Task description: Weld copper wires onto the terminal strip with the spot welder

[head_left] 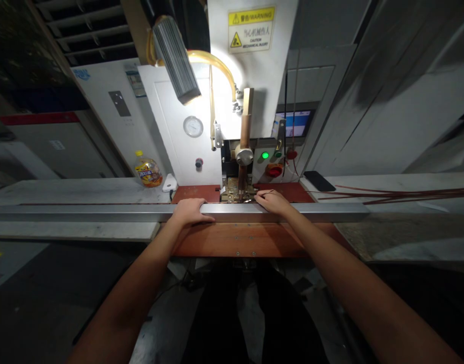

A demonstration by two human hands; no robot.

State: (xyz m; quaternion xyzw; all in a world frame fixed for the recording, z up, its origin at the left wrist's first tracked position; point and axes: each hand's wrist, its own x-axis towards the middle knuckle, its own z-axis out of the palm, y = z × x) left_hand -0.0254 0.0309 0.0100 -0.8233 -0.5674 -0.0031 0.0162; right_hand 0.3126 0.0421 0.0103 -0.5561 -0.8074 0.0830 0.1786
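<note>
A long metal bar [84, 212] lies flat across the counter [65, 192], running from the far left edge of the view to well past the middle. Behind its left stretch, a bottle [148, 172] with a yellow cap stands against the white machine housing, and higher up a round gauge [193, 126] sits on the panel under a ribbed lamp [177, 60].

The left hand [190, 211] rests on top of the bar, palm down, its grip folded over the bar with the fingers curled across the far edge and the thumb along the near side. Below it, a reddish wooden plate [239, 240] carries the bar's middle part.

At the centre, a copper electrode [245, 151] points down at the fixture just behind the bar (a yellow warning label [250, 29] hangs above it).

The right hand [272, 201] sits just right of the electrode tip, fingers laid on the bar's far edge. A thin wire seems to run past the fingertips, but I cannot tell whether this grip is clenched on it or merely pressing on the bar.

Further right are a lit green button [265, 155], a red button [273, 170] and a small screen [297, 124]. A dark phone [319, 180] lies on the counter, and thin copper rods [406, 193] stretch off to the right edge.
</note>
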